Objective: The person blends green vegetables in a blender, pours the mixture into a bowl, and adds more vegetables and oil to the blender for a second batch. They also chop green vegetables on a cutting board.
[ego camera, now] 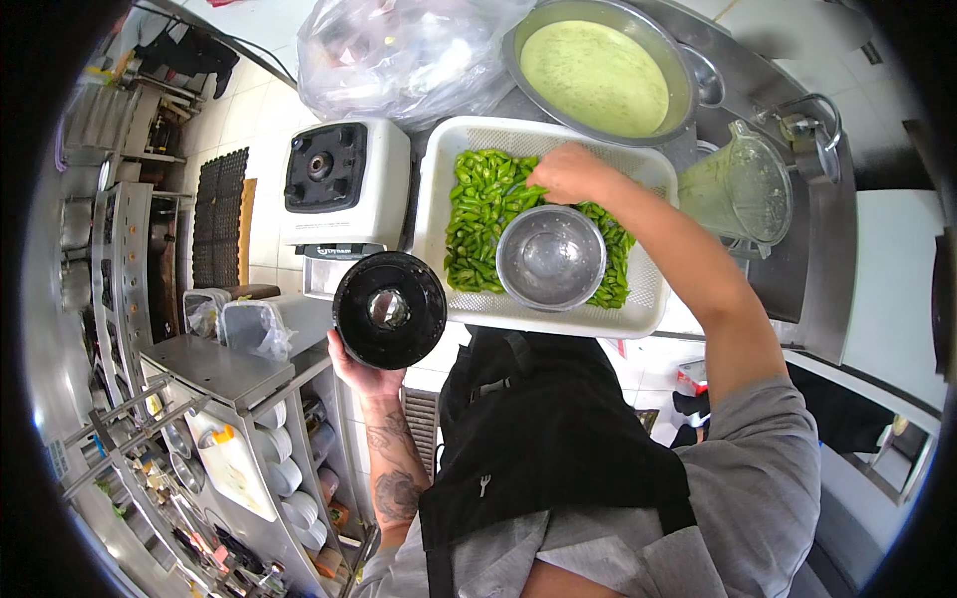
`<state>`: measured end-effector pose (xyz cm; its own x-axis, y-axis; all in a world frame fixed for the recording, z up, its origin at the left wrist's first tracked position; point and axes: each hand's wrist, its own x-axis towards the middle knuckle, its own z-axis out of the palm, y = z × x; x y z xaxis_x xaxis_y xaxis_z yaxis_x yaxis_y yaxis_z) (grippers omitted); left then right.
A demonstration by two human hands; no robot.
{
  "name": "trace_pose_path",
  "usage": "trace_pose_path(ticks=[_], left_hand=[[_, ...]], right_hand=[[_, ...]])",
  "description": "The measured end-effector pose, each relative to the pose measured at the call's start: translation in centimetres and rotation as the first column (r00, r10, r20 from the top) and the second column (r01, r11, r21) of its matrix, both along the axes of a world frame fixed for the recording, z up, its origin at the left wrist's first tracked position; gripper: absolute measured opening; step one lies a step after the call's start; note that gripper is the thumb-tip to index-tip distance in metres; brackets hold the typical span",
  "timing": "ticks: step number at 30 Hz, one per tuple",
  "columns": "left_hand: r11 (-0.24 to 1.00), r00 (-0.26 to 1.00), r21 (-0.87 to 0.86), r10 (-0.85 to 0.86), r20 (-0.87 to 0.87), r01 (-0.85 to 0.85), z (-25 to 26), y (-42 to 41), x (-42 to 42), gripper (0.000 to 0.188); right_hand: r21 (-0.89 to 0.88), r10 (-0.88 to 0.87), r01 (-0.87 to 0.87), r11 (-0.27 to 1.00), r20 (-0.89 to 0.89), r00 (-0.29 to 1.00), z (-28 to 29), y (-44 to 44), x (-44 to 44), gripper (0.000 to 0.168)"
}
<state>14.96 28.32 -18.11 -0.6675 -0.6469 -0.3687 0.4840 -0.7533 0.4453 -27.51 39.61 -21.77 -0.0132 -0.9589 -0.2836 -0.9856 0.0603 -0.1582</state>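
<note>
My left hand (368, 368) supports a round black vessel (419, 329) from below, its mouth turned up to me. Something shiny shows at the centre of its floor. Over the white plastic crate (432, 295), my right hand (572, 173) reaches into cut green chili peppers (478, 217). Its fingers curl down among the pieces, so whether they grip any is hidden. A steel bowl (551, 258) rests on the peppers, just below that hand in the view. To the crate's left stands a white blender base (340, 217) with its black top pad bare of any jar.
A large steel bowl of pale green liquid (594, 78) stands beyond the crate. Beside it is a filled clear plastic bag (411, 60). A green-smeared blender jar (736, 183) lies tilted by the sink faucet (811, 119). At lower left, a steel shelf (217, 366) holds stacked white bowls (284, 476).
</note>
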Motion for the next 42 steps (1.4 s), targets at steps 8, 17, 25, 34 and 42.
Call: trace_pose_path(ticks=[8,17,25,34,42], left_hand=[[0.999,0.999,-0.018,0.042,-0.002,-0.042,-0.4,0.1,1.6,0.074],[0.999,0.997,0.024,0.039,-0.063,-0.037,-0.8,1.0,2.7,0.074],[0.998,0.998,0.062,0.033,-0.048,-0.03,-1.8,3.6,5.5,0.083],[0.973,0.95,0.058,0.229,-0.211,-0.222,1.2,7.9,7.0,0.051],[0.937,0.901,0.072,0.349,-0.259,-0.342,0.6,10.8,7.7,0.047]], right_hand=[[0.096,0.056,-0.047,0.994,-0.096,0.994,0.8,-1.3,0.4,0.018],[-0.091,-0.009,0.006,0.996,-0.03,1.0,-0.5,-3.3,2.4,0.025],[0.061,-0.018,0.034,0.998,-0.249,0.968,-1.0,-4.3,3.8,0.033],[-0.142,-0.176,0.181,0.973,0.046,0.983,3.5,-1.6,3.8,0.036],[-0.309,-0.226,0.355,0.883,0.383,0.896,-3.0,0.1,-0.6,0.062]])
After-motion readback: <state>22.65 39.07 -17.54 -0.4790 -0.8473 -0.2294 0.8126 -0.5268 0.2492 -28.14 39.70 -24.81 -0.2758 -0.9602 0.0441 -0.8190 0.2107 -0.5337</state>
